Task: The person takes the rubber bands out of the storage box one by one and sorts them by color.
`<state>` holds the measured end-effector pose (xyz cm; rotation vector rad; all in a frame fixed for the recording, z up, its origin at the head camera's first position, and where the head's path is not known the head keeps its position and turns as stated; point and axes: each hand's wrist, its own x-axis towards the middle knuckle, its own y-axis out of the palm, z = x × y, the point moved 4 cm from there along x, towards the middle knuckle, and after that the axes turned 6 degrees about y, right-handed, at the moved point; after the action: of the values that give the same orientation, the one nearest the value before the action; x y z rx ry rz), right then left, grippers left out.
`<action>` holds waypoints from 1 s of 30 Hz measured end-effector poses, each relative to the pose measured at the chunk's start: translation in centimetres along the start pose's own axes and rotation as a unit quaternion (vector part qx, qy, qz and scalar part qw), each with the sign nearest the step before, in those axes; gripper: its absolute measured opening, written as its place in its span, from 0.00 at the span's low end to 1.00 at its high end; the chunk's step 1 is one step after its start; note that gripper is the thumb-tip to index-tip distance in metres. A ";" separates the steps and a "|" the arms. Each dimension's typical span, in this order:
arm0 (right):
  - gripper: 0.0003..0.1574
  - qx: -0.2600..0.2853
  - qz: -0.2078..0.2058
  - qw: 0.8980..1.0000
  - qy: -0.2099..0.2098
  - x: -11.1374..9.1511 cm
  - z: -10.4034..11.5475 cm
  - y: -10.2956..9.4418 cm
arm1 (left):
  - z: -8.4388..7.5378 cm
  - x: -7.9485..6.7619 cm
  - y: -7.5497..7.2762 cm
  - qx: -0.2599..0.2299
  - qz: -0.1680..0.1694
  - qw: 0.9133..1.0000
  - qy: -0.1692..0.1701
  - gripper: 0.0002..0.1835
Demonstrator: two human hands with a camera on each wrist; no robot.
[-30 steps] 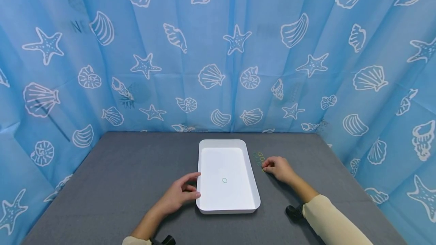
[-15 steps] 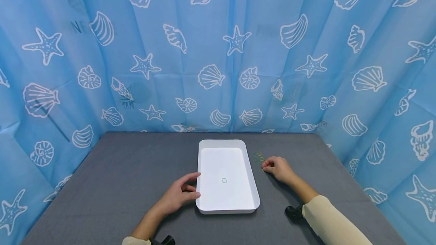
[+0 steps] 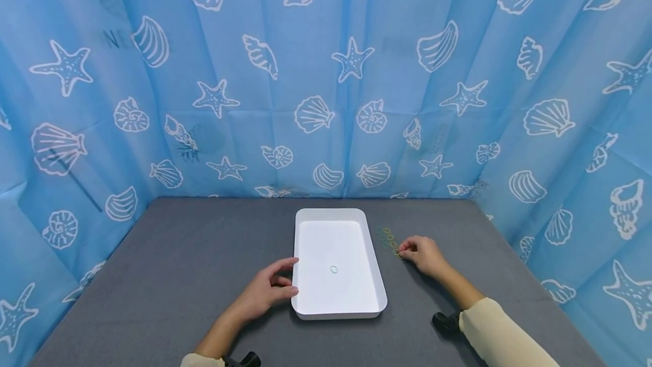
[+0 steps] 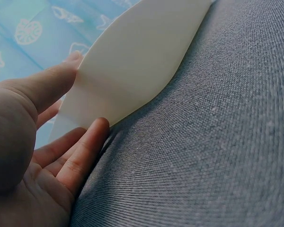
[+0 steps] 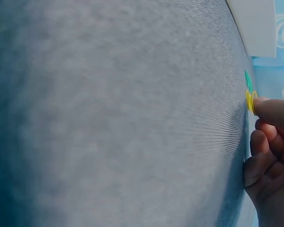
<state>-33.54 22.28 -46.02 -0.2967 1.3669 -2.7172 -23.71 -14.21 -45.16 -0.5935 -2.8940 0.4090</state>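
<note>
A white rectangular tray (image 3: 340, 298) lies on grey cloth, with one thin green rubber band (image 3: 331, 269) inside. My left hand (image 3: 265, 290) touches the tray's left side; in the left wrist view its thumb meets the rim and a fingertip rests low on the outer wall (image 4: 128, 61). To the right of the tray, my right hand (image 3: 424, 255) pinches a yellow rubber band (image 5: 253, 105) at the fingertips, close to the cloth. Beside it lie several yellow rubber bands (image 3: 390, 237) in a row, with green rubber bands (image 5: 248, 80) along their left.
The grey cloth-covered table (image 3: 219, 231) extends around the tray. A blue curtain (image 3: 285, 129) with white shell and starfish prints hangs behind and at both sides. Each wrist wears a black device, such as the one on the right wrist (image 3: 446, 324).
My right hand has shifted slightly right with the yellow rubber band at its fingertips, uncovering more of the yellow row. The left hand has stayed at the tray.
</note>
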 end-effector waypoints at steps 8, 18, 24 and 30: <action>0.03 0.002 0.017 1.000 0.004 -0.3 0.4 0.1 | 0.0 0.0 0.0 0.003 -0.003 1.000 -0.005 0.31; 0.03 -0.015 0.020 1.000 0.005 -0.3 0.4 0.3 | -0.1 0.0 0.0 0.004 -0.004 1.000 -0.002 0.31; 0.03 -0.011 0.020 1.000 0.007 -0.1 0.3 0.5 | 0.0 0.0 -0.1 0.005 -0.003 1.000 -0.001 0.31; 0.03 0.000 0.019 1.000 0.010 -0.1 0.2 0.4 | 0.2 0.1 0.0 0.003 -0.001 1.000 -0.001 0.31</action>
<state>-33.41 21.90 -46.18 -0.2406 1.3644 -2.6962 -23.85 -14.24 -45.30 -0.5910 -2.8942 0.4172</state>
